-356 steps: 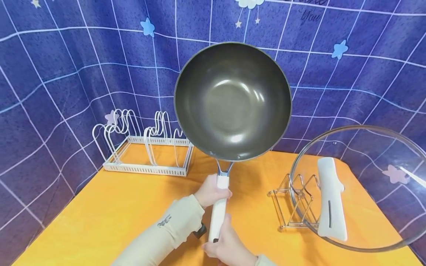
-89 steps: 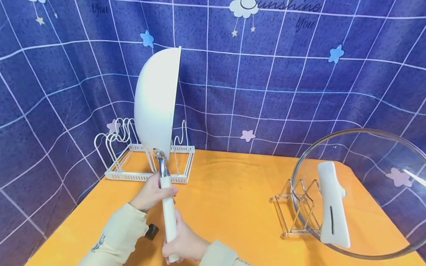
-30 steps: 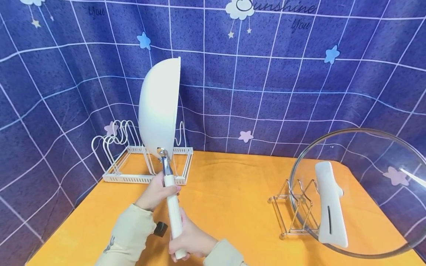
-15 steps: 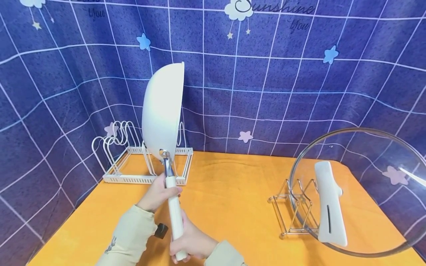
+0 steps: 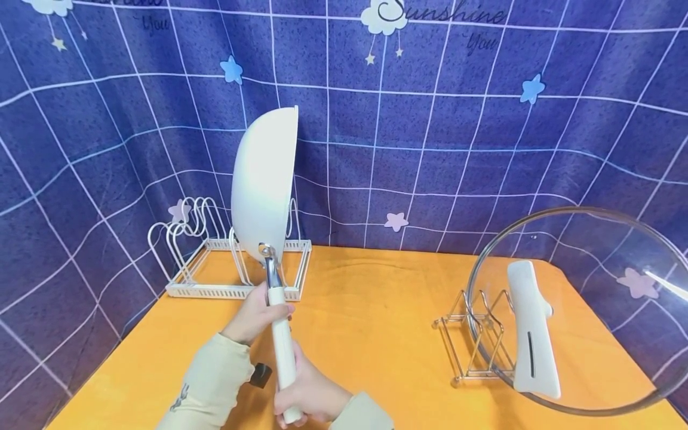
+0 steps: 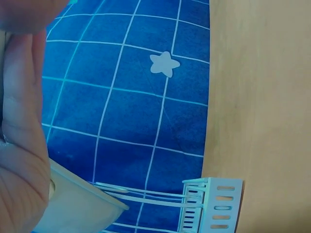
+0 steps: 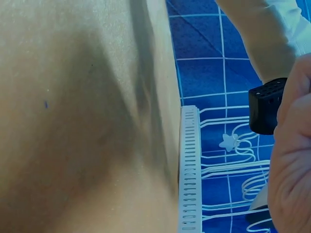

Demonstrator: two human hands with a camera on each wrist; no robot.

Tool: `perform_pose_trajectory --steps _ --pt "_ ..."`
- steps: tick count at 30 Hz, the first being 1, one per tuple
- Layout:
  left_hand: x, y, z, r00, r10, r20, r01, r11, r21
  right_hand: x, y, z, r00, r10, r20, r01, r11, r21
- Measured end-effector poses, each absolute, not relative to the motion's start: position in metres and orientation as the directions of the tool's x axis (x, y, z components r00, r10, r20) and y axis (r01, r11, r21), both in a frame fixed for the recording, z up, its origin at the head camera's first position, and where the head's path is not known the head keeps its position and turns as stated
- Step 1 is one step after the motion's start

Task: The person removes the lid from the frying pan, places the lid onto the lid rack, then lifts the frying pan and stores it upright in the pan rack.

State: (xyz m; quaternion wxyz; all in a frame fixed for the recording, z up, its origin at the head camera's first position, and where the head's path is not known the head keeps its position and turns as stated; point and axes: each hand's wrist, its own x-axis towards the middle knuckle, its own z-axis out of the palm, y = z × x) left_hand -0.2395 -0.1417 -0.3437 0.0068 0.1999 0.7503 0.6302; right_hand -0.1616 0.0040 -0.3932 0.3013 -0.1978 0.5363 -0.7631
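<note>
A wok (image 5: 263,185), white outside, stands on edge over the white dish rack (image 5: 215,291), its open side turned right. Its lower edge overlaps the right part of the rack among the wire loops. My left hand (image 5: 252,319) grips the upper part of the white handle, just below the metal neck. Lower down, near the handle's end, my right hand (image 5: 309,391) holds it with fingers wrapped round. In the left wrist view the wok's wall (image 6: 80,204) shows beside my palm, near the rack's wires. The right wrist view shows the rack's slotted rail (image 7: 190,170) and little of the wok.
At the right, a large glass lid (image 5: 529,328) with a white grip stands upright in a small metal wire rack (image 5: 473,377). An orange cloth (image 5: 371,316) covers the table, and a blue gridded curtain (image 5: 408,161) hangs behind and at the sides.
Since the first frame, the wok has turned from facing me to edge-on and moved left over the white rack. In the last second it has come slightly down and right.
</note>
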Motion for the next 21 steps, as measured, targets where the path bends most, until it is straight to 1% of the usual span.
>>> perform_pose_trajectory --steps 6,15,21 --pt "-0.2401 -0.1423 -0.3466 -0.924 0.316 0.215 0.267 0.133 0.954 -0.1605 0.0025 -0.3969 -0.743 -0.670 -0.017 0.253 -0.257 -0.933" --pt "-0.2399 -0.1442 -0.3476 -0.911 0.346 0.225 0.277 0.111 0.954 -0.1592 -0.0008 -0.3986 -0.761 -0.648 -0.024 0.252 -0.262 -0.932" --pt "-0.2390 -0.1460 -0.3491 -0.917 0.336 0.216 0.268 0.117 0.956 -0.1582 -0.0021 -0.3985 -0.760 -0.649 -0.032 0.246 -0.242 -0.939"
